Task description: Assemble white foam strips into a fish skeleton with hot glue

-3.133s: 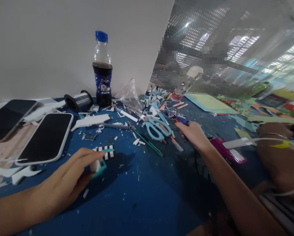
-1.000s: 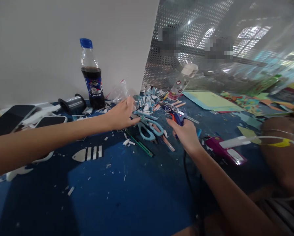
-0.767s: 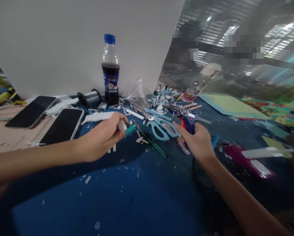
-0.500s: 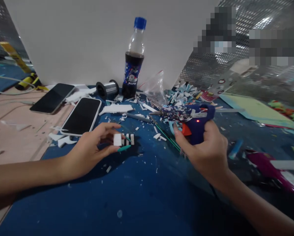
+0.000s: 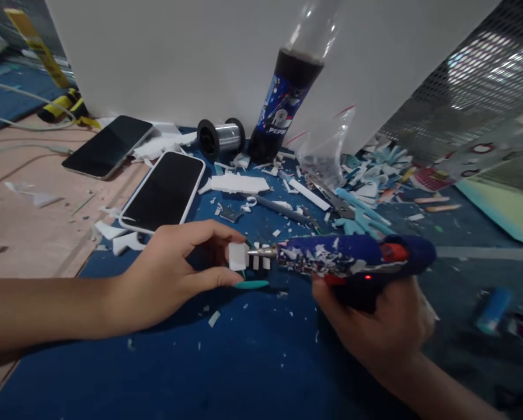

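Between thumb and fingers, my left hand (image 5: 169, 274) pinches a small white foam block (image 5: 237, 256) with striped black and white pieces (image 5: 262, 256) extending to its right. A long green nail shows on the thumb. My right hand (image 5: 384, 326) is wrapped round a blue glue gun (image 5: 331, 254) spattered with white and dark scraps, its red light lit. The gun's metal nozzle (image 5: 261, 252) points left and meets or nearly meets the right side of the foam block; I cannot tell whether they touch. My right fingers are partly hidden behind the handle.
Two phones (image 5: 165, 189) (image 5: 108, 147) lie at the left. Behind are a wire spool (image 5: 221, 138), a Pepsi bottle (image 5: 283, 105), a clear plastic bag (image 5: 327, 146) and scissors (image 5: 335, 198). Foam scraps (image 5: 239, 184) litter the blue table (image 5: 178, 373). A white board (image 5: 165, 58) stands at the back.
My right hand has brought the glue gun left and down, so its nozzle is at the foam block. The camera view has shifted, and my left hand still holds the block.
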`<state>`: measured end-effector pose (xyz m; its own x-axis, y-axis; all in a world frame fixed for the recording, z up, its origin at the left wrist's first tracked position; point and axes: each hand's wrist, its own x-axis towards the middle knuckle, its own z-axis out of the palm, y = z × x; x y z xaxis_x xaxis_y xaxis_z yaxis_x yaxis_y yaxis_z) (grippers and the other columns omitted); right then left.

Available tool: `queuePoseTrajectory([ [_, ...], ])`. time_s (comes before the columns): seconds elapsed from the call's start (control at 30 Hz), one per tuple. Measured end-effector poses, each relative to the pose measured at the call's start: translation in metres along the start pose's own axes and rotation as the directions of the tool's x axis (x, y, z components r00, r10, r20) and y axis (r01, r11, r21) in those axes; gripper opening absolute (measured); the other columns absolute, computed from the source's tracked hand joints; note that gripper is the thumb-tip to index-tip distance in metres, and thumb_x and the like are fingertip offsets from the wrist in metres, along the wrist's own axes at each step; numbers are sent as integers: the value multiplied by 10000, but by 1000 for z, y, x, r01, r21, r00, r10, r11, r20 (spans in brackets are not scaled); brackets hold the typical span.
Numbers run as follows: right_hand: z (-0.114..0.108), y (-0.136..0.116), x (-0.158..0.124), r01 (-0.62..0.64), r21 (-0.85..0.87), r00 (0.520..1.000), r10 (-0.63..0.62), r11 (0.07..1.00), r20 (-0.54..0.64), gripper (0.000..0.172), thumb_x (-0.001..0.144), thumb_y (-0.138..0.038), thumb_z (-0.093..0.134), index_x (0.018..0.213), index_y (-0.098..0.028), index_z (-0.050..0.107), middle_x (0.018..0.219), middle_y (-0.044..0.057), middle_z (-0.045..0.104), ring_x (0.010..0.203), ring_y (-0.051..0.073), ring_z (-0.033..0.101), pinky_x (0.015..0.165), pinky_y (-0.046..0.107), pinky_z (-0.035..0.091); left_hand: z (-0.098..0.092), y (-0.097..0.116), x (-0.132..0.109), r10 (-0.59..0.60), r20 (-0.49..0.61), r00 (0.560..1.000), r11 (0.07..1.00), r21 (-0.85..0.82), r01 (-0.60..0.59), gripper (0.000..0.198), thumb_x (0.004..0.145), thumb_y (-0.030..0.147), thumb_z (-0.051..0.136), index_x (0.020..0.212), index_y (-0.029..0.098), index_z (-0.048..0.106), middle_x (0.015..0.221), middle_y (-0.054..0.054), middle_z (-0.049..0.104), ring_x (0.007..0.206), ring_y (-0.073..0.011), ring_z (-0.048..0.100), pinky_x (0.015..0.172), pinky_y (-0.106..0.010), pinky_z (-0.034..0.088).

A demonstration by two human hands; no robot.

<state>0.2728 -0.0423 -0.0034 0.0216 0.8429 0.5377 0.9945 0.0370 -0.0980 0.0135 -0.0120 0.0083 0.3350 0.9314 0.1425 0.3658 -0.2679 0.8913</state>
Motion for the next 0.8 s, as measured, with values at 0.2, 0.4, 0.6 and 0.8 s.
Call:
queuePoseTrajectory([
  [0.2,1,-4,5,85,-83,996,-86,993,-12,311,763,-414,610,956,-171,592,689,57,614,557,217,596,492,289,409,-2,4,4,-56,1,998,998,40,56,262,718,273,764,960,229,675,713,43,650,679,-87,638,566,-122,517],
  [0.4,-3,-12,3,23,-27,997,-20,999,80,224,781,-370,594,902,-182,608,607,54,609,566,247,595,505,308,398,-1,3,4,-86,3,996,994,66,85,240,711,275,766,930,254,669,665,79,619,550,-32,552,466,-60,434],
  [0.6,-5,-13,2,15,-60,995,-9,998,103,262,833,-414,525,943,-189,604,584,54,611,549,274,601,512,331,399,-1,4,2,-68,-14,998,995,78,69,234,711,271,771,919,256,665,673,89,616,556,-16,534,505,-38,428],
  [0.8,-7,-15,3,-1,-20,990,4,1000,141,226,842,-399,502,893,-195,585,577,50,608,538,263,615,481,316,410,-2,5,4,-50,-27,998,994,95,53,246,705,250,772,925,240,663,651,94,603,478,-9,467,464,-55,409],
])
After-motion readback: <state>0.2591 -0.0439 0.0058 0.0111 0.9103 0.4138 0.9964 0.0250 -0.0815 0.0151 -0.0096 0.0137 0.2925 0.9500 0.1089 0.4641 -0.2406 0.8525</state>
